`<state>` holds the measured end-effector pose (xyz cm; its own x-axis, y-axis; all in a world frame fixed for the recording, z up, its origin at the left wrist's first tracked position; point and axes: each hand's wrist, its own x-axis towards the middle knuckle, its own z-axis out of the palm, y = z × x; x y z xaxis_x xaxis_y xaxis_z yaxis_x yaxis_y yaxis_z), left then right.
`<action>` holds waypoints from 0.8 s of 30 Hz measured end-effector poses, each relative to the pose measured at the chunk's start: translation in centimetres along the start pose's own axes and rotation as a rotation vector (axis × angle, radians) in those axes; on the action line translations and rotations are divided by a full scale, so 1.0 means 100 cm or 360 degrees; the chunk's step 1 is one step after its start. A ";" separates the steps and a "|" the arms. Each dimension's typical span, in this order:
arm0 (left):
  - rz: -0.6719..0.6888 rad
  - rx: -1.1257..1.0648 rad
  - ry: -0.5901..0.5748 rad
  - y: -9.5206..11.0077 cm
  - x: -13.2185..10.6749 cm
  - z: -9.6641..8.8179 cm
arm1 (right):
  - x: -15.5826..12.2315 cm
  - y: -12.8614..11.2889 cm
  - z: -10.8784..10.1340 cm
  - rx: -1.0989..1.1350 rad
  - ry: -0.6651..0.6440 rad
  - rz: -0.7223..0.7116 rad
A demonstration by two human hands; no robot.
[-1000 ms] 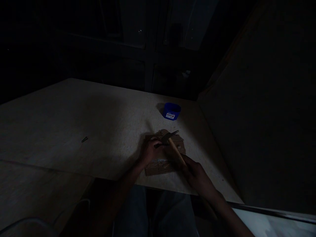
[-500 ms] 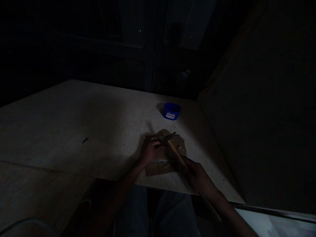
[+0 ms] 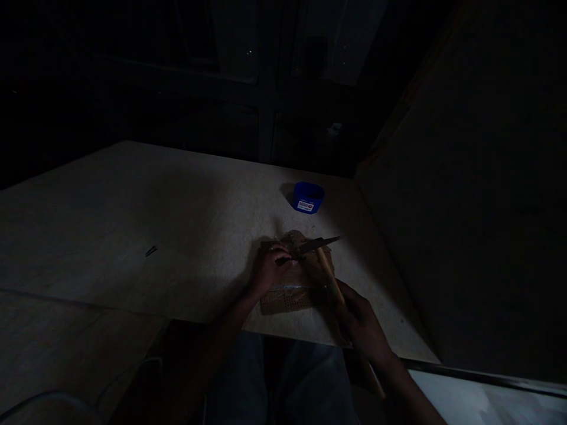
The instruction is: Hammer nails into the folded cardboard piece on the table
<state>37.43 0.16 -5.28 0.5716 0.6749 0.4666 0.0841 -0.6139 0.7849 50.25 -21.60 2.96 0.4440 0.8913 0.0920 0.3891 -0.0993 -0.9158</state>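
Observation:
The scene is very dark. My right hand (image 3: 361,324) grips the wooden handle of a small hammer (image 3: 322,255); its metal head hangs over a brown wooden piece (image 3: 292,295) near the table's front edge. My left hand (image 3: 268,268) rests on that piece with its fingers pinched together next to the hammer head, on something too small to make out. The front face of the wooden piece shows a fine grid pattern.
A round blue tub (image 3: 308,198) stands on the pale table (image 3: 155,224) behind the wooden piece. A small dark object (image 3: 151,251) lies far left on the table. A tall board (image 3: 465,206) rises at the right. My legs are under the table edge.
The hammer head has moved slightly to the right and up, and my right hand has shifted down along the handle. My left hand stays in place on the wooden piece.

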 end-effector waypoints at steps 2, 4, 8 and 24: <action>-0.0016 -0.0008 -0.0004 -0.001 -0.001 0.000 | 0.000 0.002 0.002 0.0041 0.0053 0.0024; -0.0039 -0.0010 -0.0030 -0.002 -0.001 0.000 | 0.001 0.003 0.006 0.0129 0.0133 0.0106; -0.0041 0.0026 -0.0046 -0.002 0.000 0.000 | 0.004 0.008 0.013 0.0465 0.0183 0.0429; -0.0182 0.0031 -0.0159 0.002 0.007 -0.003 | 0.019 0.033 0.023 0.0967 0.0215 0.0618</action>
<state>37.63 0.64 -4.69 0.6358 0.6973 0.3309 0.1686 -0.5438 0.8221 50.54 -19.20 -0.76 0.5698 0.7755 -0.2720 -0.3153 -0.0994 -0.9438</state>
